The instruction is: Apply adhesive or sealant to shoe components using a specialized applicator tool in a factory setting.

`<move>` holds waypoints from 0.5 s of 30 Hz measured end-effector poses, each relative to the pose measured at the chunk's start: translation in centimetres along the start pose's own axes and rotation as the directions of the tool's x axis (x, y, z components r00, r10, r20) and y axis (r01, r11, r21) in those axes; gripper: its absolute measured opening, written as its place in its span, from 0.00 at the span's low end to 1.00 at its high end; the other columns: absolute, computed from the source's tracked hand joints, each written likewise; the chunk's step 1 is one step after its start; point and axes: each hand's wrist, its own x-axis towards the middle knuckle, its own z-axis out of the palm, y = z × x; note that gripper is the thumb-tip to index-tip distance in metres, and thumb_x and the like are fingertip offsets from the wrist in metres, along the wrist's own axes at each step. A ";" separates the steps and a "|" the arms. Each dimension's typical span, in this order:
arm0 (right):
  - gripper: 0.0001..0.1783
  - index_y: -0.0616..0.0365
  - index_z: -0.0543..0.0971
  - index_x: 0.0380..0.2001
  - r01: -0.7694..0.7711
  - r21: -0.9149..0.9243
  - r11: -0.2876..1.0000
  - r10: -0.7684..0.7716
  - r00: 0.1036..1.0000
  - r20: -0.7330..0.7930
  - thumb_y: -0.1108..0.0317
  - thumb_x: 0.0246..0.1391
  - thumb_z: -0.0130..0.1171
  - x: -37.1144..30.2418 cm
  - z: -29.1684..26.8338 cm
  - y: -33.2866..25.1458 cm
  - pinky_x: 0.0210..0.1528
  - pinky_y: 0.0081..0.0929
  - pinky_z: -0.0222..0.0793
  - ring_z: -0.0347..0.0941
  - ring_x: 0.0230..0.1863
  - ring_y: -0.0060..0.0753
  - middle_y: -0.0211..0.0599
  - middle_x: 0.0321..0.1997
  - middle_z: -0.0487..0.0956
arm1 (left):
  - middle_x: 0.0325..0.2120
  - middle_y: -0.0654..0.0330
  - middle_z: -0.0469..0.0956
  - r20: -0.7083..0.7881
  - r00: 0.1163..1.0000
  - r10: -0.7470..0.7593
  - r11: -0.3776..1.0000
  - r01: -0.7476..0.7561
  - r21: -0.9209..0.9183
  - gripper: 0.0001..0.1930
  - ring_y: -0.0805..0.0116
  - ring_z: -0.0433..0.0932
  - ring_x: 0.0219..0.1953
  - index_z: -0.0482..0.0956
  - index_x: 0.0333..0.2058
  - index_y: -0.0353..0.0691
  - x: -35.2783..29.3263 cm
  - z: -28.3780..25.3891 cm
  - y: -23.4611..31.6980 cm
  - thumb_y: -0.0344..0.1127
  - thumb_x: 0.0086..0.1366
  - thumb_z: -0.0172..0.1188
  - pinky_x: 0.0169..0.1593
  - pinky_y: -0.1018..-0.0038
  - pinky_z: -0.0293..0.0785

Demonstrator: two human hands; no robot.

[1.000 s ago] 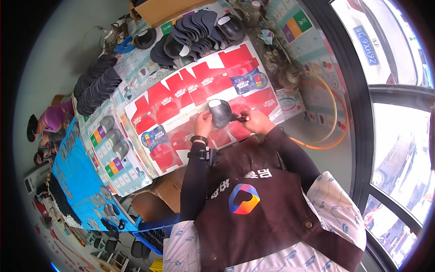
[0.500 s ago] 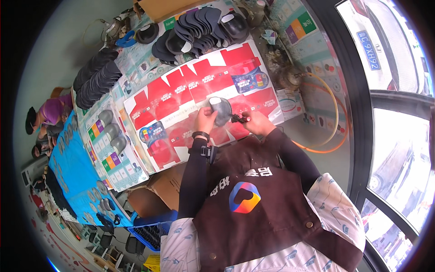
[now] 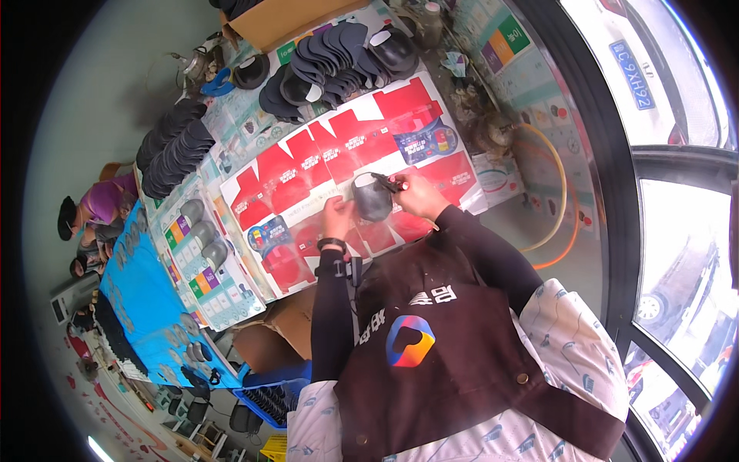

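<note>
Blue table [image 3: 148,285] far left of grip. Left hand [image 3: 336,219] at left edge of cup [image 3: 372,203]; cannot tell whether grasping. Cup between hands, over red sheet [image 3: 296,158] running ahead to stacked pads [image 3: 332,58]. Tool [image 3: 386,182] at cup's upper rim, clenched in right hand [image 3: 421,195]. Hose [image 3: 563,181] well right, past sheet's edge.

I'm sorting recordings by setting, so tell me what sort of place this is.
Probably a small workshop: stacked dark curved pieces, grey pieces laid out on a blue-covered table, and a dark rounded piece held over a red printed sheet.
</note>
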 end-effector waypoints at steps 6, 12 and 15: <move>0.23 0.67 0.81 0.50 -0.024 -0.042 0.999 0.028 0.996 0.088 0.68 0.49 0.61 1.9 -0.9 2.4 0.41 0.34 0.73 0.81 0.36 0.34 0.45 0.33 0.84 | 0.50 0.54 0.81 0.087 0.984 -0.158 0.934 0.177 -0.311 0.22 0.68 0.82 0.46 0.74 0.58 0.36 -4.1 -8.3 -2.4 0.40 0.71 0.65 0.46 0.73 0.81; 0.21 0.66 0.83 0.45 0.061 0.068 0.996 -0.062 0.998 0.018 0.67 0.46 0.62 2.2 -0.9 3.4 0.42 0.35 0.74 0.82 0.39 0.39 0.52 0.33 0.84 | 0.50 0.56 0.81 0.083 0.918 -0.388 0.847 0.390 -0.360 0.20 0.68 0.83 0.45 0.74 0.58 0.38 -9.9 -13.0 -3.6 0.40 0.73 0.61 0.48 0.73 0.78; 0.20 0.66 0.84 0.42 0.052 0.022 0.998 -0.054 0.995 0.083 0.67 0.46 0.62 1.2 -1.7 0.4 0.43 0.34 0.74 0.82 0.40 0.40 0.52 0.33 0.84 | 0.48 0.56 0.81 0.068 0.897 -0.436 0.789 0.417 -0.451 0.18 0.66 0.83 0.45 0.75 0.57 0.39 -11.9 -13.8 -5.4 0.40 0.74 0.61 0.48 0.72 0.77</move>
